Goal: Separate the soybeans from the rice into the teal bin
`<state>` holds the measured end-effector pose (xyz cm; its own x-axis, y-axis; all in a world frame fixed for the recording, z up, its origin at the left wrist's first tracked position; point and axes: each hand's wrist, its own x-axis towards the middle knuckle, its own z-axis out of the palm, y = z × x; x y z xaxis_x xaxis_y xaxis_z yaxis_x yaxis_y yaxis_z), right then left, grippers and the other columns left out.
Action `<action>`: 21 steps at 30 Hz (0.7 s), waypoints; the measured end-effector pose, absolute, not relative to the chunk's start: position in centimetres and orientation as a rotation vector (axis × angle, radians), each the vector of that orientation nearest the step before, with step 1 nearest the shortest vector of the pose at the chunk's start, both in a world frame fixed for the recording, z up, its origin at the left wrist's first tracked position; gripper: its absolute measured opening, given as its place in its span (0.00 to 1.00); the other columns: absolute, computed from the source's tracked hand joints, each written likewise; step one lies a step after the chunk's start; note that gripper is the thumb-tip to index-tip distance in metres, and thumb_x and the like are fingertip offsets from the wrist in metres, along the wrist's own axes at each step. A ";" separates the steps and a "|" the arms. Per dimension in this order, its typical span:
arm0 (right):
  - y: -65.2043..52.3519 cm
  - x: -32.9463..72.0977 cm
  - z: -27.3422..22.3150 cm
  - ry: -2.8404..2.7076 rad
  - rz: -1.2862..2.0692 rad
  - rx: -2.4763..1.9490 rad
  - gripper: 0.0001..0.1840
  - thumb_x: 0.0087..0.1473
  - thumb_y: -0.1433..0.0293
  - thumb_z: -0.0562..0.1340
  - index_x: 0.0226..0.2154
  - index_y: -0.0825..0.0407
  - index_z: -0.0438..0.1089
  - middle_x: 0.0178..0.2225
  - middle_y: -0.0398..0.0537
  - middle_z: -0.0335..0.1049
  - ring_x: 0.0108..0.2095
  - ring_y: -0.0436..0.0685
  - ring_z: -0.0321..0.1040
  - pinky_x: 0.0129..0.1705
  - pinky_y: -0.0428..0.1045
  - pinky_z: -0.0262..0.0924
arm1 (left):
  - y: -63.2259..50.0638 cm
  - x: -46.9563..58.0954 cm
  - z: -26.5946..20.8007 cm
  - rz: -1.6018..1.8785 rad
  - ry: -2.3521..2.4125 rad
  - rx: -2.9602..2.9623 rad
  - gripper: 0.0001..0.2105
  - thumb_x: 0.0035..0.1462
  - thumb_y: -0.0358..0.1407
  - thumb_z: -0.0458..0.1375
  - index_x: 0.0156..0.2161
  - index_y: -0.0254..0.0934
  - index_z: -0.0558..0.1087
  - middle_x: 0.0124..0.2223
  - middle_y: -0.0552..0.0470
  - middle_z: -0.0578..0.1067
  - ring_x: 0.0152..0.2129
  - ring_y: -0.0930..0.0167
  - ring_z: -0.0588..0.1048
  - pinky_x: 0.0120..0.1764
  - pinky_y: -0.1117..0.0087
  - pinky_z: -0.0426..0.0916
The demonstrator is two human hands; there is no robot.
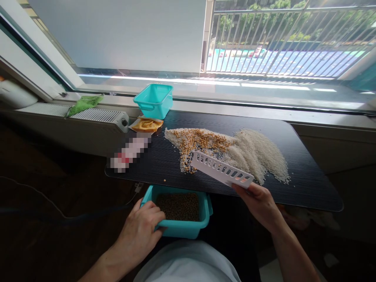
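The left hand (141, 225) hides part of the tub (186, 230); pixelation blurs a strip (132, 150), possibly packaging.

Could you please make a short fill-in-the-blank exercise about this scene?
The right hand holds a slotted strip coloured ____.
The left hand grips one of ____ turquoise bins.
The cloth on the radiator is ____.
In this view, yellow grains lie toward the ____ end of the white heap.

Missing words: white; two; green; left.

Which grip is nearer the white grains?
Right. The right grip, with the strip, is just in front of the white grains; the left grip, on the near bin, is farther off, lower left.
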<state>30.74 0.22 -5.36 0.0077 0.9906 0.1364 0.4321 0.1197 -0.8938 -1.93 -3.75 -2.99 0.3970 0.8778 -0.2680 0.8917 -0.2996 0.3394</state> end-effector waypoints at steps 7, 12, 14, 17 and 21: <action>-0.7 30.7 -5.3 -1.617 0.866 -1.431 0.14 0.56 0.61 0.63 0.40 0.48 0.81 0.38 0.46 0.81 0.39 0.61 0.77 0.44 0.54 0.72 | -3.7 -1.9 -3.0 -0.065 1.519 2.218 0.09 0.50 0.24 0.54 0.26 0.38 0.73 0.30 0.54 0.76 0.37 0.66 0.72 0.50 0.56 0.57; -0.2 30.6 -5.2 -1.524 0.807 -1.459 0.14 0.53 0.59 0.64 0.38 0.48 0.81 0.39 0.46 0.81 0.41 0.65 0.77 0.48 0.59 0.70 | -3.7 -1.9 -3.0 -0.055 1.519 2.237 0.09 0.51 0.24 0.54 0.26 0.38 0.72 0.30 0.54 0.76 0.36 0.66 0.71 0.48 0.57 0.58; 0.1 30.5 -5.2 -1.495 0.796 -1.469 0.15 0.53 0.58 0.65 0.38 0.48 0.81 0.39 0.46 0.81 0.40 0.65 0.77 0.48 0.59 0.70 | -3.7 -1.9 -3.0 -0.052 1.522 2.237 0.09 0.51 0.24 0.55 0.26 0.38 0.72 0.30 0.54 0.76 0.36 0.66 0.71 0.49 0.57 0.58; -0.1 30.6 -5.1 -1.525 0.825 -1.457 0.15 0.53 0.58 0.64 0.37 0.48 0.81 0.38 0.46 0.81 0.40 0.64 0.77 0.46 0.57 0.71 | -3.8 -1.9 -3.0 -0.060 1.521 2.231 0.09 0.51 0.24 0.55 0.26 0.38 0.72 0.30 0.53 0.76 0.36 0.65 0.71 0.49 0.56 0.58; -0.4 30.4 -4.7 -1.578 0.874 -1.434 0.14 0.54 0.58 0.64 0.37 0.48 0.81 0.38 0.46 0.81 0.41 0.63 0.77 0.46 0.55 0.71 | -3.8 -1.9 -3.0 -0.080 1.527 2.232 0.09 0.51 0.23 0.55 0.27 0.38 0.73 0.31 0.53 0.76 0.37 0.64 0.72 0.50 0.55 0.58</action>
<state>30.43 -0.44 -4.69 -0.0230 0.9932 0.1142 0.4299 0.1129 -0.8958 -1.87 -3.78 -3.03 0.3911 0.8752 -0.2847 0.9001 -0.2992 0.3166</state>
